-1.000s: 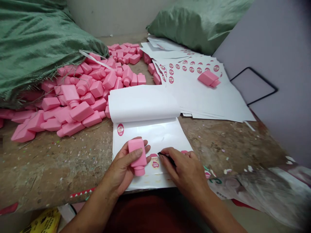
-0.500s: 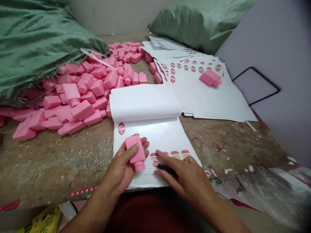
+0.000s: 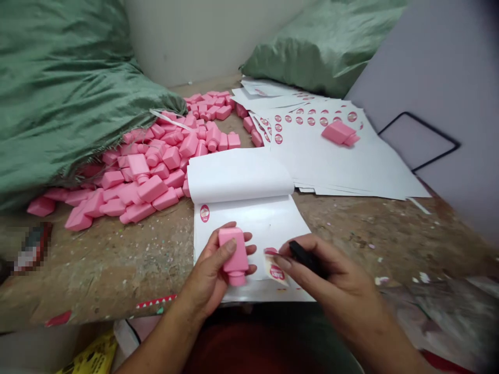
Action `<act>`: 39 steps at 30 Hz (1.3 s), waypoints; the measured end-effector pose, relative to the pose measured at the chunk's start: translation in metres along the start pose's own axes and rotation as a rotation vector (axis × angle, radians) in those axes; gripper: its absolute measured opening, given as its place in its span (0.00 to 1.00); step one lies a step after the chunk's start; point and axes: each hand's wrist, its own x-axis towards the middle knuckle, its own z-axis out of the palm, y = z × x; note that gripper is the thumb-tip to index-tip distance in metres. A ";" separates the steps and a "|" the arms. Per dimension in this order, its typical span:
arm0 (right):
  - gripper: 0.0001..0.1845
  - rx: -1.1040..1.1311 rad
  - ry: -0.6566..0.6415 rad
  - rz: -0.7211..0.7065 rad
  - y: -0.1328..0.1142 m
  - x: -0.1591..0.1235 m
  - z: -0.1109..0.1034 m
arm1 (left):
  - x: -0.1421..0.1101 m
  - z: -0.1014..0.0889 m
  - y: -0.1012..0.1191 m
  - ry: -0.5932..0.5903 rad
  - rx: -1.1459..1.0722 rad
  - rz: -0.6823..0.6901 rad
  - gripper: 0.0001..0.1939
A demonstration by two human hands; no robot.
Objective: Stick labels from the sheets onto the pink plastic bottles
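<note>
A pink plastic bottle (image 3: 235, 255) lies across the palm of my left hand (image 3: 212, 275), thumb pressed on its flat face and its neck pointing toward me. Between the thumb and forefinger of my right hand (image 3: 331, 270) is a peeled label (image 3: 276, 269) with a pink top and a pink oval. A black tool (image 3: 306, 258), its kind not clear, is tucked in the same hand. Both hands are over a label sheet (image 3: 253, 221), whose upper part is folded back. One oval sticker (image 3: 205, 213) sits near the sheet's left edge.
Many pink bottles (image 3: 152, 188) are heaped at the left, against a green sack (image 3: 70, 104). Stacked label sheets (image 3: 351, 171) lie at the right, with one bottle (image 3: 340, 133) on top. Another green sack (image 3: 319, 52) stands behind; a purplish panel (image 3: 440, 104) borders the right.
My right hand has lifted a label off the sheet and now pinches it. The left hand still holds the bottle, now more upright. The camera view has shifted slightly.
</note>
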 end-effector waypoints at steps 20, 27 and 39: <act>0.09 0.010 -0.018 -0.146 0.009 0.000 0.034 | -0.009 0.002 -0.019 -0.026 -0.056 0.050 0.23; 0.10 -0.035 0.000 -0.139 0.009 0.002 0.035 | -0.008 0.002 -0.020 -0.027 -0.004 0.070 0.23; 0.07 -0.207 0.054 -0.233 0.011 0.000 0.038 | -0.015 0.004 -0.017 -0.100 0.047 0.053 0.24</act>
